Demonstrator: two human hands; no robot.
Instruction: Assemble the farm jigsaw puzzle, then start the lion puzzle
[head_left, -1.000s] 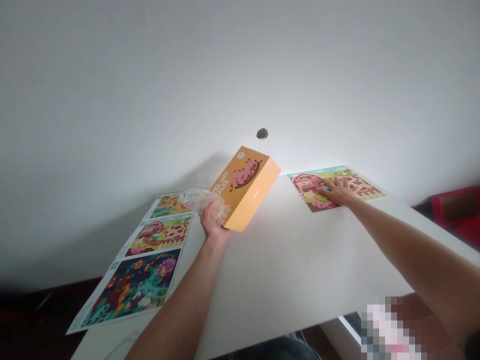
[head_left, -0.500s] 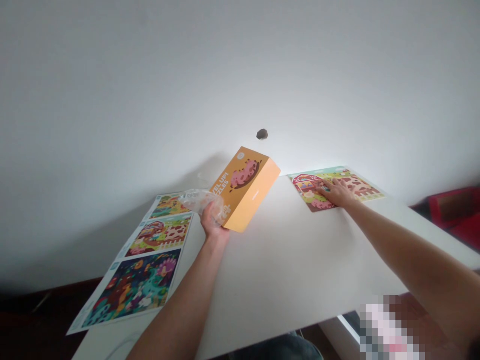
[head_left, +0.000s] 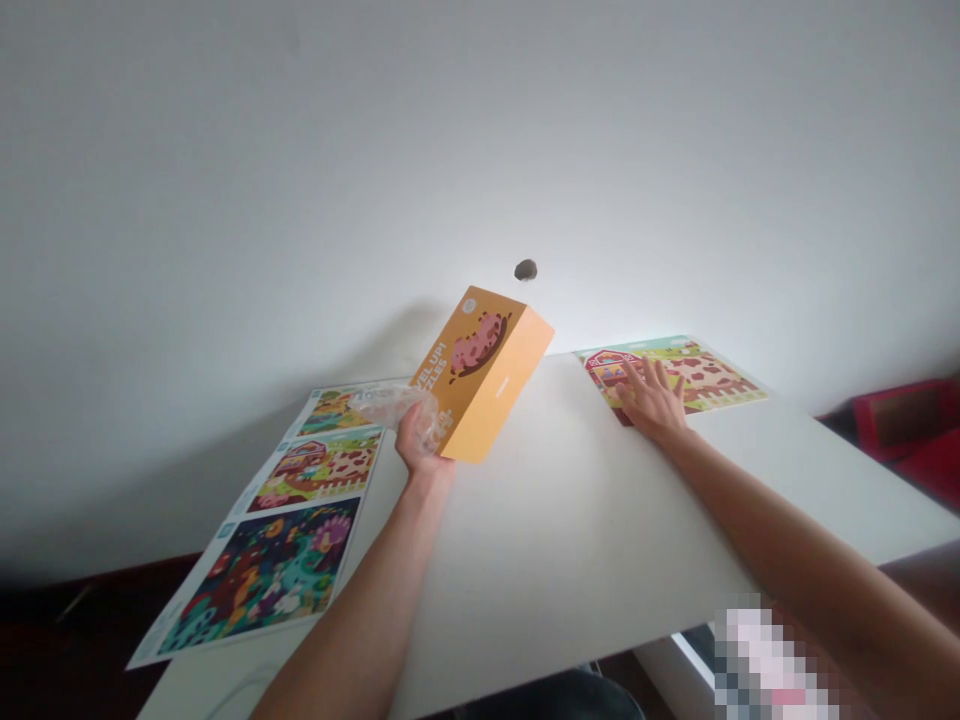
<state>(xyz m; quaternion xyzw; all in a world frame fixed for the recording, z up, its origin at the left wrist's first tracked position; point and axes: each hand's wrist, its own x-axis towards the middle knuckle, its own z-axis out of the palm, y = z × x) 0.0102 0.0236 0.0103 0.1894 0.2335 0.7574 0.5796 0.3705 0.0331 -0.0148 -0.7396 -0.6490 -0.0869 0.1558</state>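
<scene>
My left hand [head_left: 420,437] grips the lower corner of an orange puzzle box [head_left: 480,365], tilted above the table, with a pink pig printed on it. A crumpled clear plastic bag [head_left: 386,403] is held against the box by the same hand, under the thumb. On the right, my right hand [head_left: 652,400] lies spread over the lower left part of a farm puzzle [head_left: 720,370] showing a red barn and a spotted cow. Its fingers are apart and hold nothing. The hand covers part of the picture.
A printed sheet [head_left: 259,570] with several pictures lies along the table's left side, reaching past the edge. The white table [head_left: 555,540] meets a wall [head_left: 450,150] with a small hole [head_left: 526,270]. A red object [head_left: 911,430] stands beyond the right edge.
My right hand has slid left and toward me across the farm puzzle, its fingers spreading wider. The box and bag in my left hand have shifted slightly left.
</scene>
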